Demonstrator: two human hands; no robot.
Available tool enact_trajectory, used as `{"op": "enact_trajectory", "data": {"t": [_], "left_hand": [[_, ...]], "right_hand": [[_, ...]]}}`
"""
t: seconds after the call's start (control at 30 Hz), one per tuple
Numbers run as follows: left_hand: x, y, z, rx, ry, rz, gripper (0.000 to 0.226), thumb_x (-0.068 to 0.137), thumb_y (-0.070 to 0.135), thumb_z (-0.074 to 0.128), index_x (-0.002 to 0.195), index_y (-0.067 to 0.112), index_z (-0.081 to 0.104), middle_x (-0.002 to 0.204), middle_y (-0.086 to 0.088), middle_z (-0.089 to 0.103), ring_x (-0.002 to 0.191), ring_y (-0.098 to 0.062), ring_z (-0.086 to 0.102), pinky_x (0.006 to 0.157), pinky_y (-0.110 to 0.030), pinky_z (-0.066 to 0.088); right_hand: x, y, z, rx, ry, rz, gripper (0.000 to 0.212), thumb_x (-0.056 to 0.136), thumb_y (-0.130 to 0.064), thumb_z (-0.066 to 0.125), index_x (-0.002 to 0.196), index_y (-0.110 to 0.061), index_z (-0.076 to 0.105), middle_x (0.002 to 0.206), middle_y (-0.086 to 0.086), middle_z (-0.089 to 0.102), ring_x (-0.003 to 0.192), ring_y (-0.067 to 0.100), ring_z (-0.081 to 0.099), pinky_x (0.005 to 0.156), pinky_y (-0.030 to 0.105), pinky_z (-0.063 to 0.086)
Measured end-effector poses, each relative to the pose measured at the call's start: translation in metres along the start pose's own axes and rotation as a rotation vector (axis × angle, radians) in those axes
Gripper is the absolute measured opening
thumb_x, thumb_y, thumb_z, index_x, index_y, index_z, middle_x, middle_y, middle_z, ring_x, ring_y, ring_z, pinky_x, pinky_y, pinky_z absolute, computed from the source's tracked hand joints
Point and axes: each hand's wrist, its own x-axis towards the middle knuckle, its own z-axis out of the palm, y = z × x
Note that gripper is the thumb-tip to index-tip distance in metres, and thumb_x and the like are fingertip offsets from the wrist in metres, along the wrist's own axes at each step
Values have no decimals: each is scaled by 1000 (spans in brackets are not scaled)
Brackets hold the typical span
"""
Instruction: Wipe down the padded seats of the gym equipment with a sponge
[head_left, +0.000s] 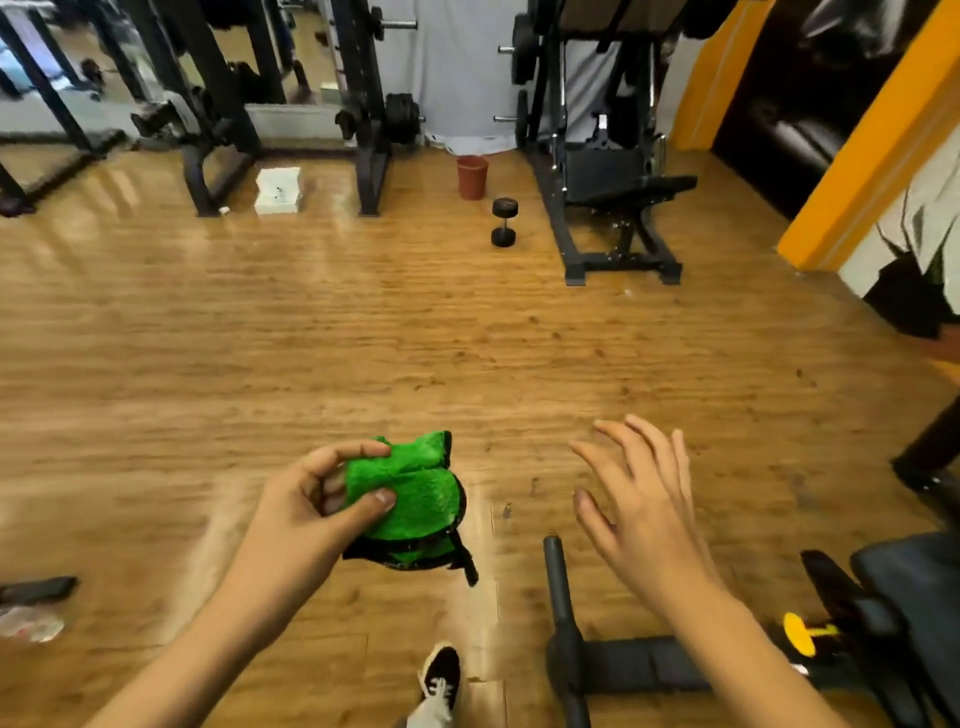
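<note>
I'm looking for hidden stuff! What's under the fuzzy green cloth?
The left hand pinches the green cloth up in the air, with only wooden floor showing below it. The fingers tucked beneath and anything inside its folds are covered, so I cannot tell.

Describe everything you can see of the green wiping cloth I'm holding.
The green wiping cloth looks like fluffy microfibre, bright green with a black stitched border and a black tab hanging at its lower right. It is bunched up, not spread flat. The left hand pinches it between thumb and fingers, in the air above the wooden floor. The open right hand does not touch it.
</note>
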Motion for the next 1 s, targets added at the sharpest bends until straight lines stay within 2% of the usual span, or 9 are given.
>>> {"op": "enact_trajectory", "data": {"t": [0.1,0.2,0.33,0.4,0.53,0.63,0.77,1.0], "left_hand": [[88,12,-24,5,-45,23,33,86,-15,65,110,9,67,94,-11,78,83,-16,73,70,-23,59],[179,29,-43,23,-66,32,33,86,-13,66,110,9,68,94,-14,77,83,-17,72,69,-23,59],[296,52,-60,9,-126,34,33,86,-10,67,112,10,67,97,-15,77,86,-20,73,71,-25,59],[338,59,-59,20,-141,34,33,86,-11,67,111,9,67,97,-15,77,86,-20,73,72,-26,60],[476,72,-66,5,-188,32,32,85,-10,71,111,8,67,99,-14,77,87,-21,72,78,-31,61],[581,84,-72,17,-231,57,32,84,-8,74,110,9,68,98,-12,77,87,-18,73,75,-27,60],[722,106,-85,64,-296,67,33,86,-13,68,110,10,69,97,-10,77,87,-17,73,74,-26,59],[961,153,-80,106,-367,67,32,87,-11,68,111,10,68,98,-12,77,87,-16,73,76,-28,60]], "right_hand": [[71,0,41,11,32,7,46,89,-17,70,134,-22,61,141,8,52,142,33,38,119,66,20],[149,2,82,30,26,21,45,88,-22,63,133,-23,58,141,7,53,140,32,40,116,64,29],[242,5,127,36,8,71,46,89,-19,66,134,-21,59,139,9,53,138,33,41,107,63,41],[276,8,142,30,3,91,47,89,-19,68,135,-22,58,140,7,52,138,33,41,107,62,41],[395,26,194,26,6,128,46,90,-26,61,136,-24,56,140,3,50,138,28,40,110,55,41],[488,46,236,11,42,151,48,91,-22,68,137,-24,56,140,2,50,139,26,39,109,48,40],[606,67,293,-27,71,225,53,88,-19,74,138,-22,56,140,3,51,139,29,40,108,50,42],[800,118,373,-46,130,297,45,91,-27,58,136,-19,58,138,4,51,136,29,43,109,52,42]]}}
